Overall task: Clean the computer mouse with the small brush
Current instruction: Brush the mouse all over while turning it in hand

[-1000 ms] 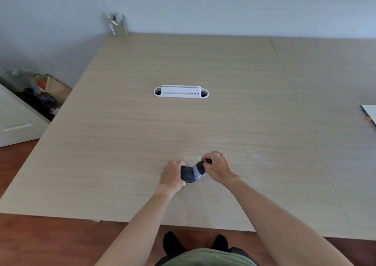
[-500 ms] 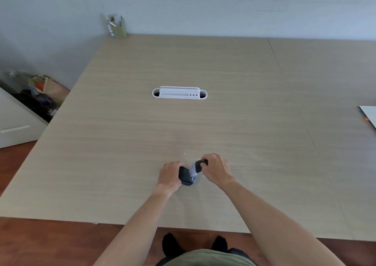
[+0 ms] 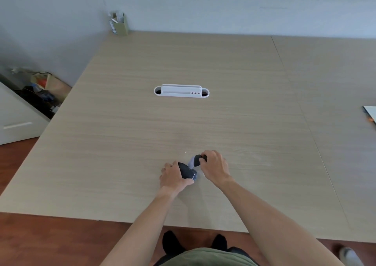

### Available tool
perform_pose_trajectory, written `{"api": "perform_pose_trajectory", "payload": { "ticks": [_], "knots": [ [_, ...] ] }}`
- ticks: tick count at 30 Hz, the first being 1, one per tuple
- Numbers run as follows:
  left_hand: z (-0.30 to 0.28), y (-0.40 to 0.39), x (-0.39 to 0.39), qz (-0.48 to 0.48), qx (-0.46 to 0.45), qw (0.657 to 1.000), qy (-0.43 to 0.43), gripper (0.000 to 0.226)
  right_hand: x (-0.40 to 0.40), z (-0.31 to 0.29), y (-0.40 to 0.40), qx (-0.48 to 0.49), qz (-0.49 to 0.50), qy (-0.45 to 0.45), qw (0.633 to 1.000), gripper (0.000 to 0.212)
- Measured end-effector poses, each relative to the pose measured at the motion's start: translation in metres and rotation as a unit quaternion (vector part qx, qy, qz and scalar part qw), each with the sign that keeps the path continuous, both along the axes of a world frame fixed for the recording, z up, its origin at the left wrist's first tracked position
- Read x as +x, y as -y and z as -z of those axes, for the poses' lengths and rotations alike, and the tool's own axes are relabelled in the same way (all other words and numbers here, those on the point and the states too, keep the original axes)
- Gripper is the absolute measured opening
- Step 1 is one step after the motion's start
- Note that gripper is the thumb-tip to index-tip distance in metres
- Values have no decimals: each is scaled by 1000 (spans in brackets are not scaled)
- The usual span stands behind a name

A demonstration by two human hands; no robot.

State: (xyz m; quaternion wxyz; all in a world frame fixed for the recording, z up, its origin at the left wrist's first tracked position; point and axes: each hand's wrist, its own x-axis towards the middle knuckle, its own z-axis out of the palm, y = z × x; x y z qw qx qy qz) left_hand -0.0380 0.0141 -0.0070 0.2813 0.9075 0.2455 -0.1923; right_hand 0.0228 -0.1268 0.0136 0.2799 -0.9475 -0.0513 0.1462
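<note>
A dark computer mouse (image 3: 187, 171) rests on the wooden table (image 3: 203, 123) near its front edge. My left hand (image 3: 173, 178) grips the mouse from the left side, thumb under its near end. My right hand (image 3: 214, 169) pinches a small brush (image 3: 194, 161) with a dark handle and pale bristles. The bristles touch the far right part of the mouse. Part of the brush handle is hidden by my fingers.
A white cable-port insert (image 3: 181, 91) sits in the table's middle. A green pen holder (image 3: 120, 24) stands at the far left corner by the wall. A white sheet edge (image 3: 370, 113) lies at the right. Bags and clutter (image 3: 40, 90) sit on the floor left.
The brush has slid from the mouse's right side toward its far end. My left hand keeps hold of the mouse. The view shifted slightly.
</note>
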Motion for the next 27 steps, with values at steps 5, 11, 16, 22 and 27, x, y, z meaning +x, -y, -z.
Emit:
{"api": "perform_pose_trajectory", "payload": {
  "ticks": [5,11,16,22,27],
  "knots": [
    [-1,11,2,11,28,999,13,74,0,-3,0,91,-49,-92,990,17],
    [0,12,4,19,33,999,10,74,1,1,7,-30,13,-11,999,18],
    [-2,7,12,56,9,998,-5,70,2,1,7,68,7,-60,996,18],
    [-2,2,16,82,-2,997,-4,79,4,0,11,-37,19,-1,999,17],
    [1,17,10,30,-21,999,24,85,5,0,6,100,14,-72,992,17]
  ]
}}
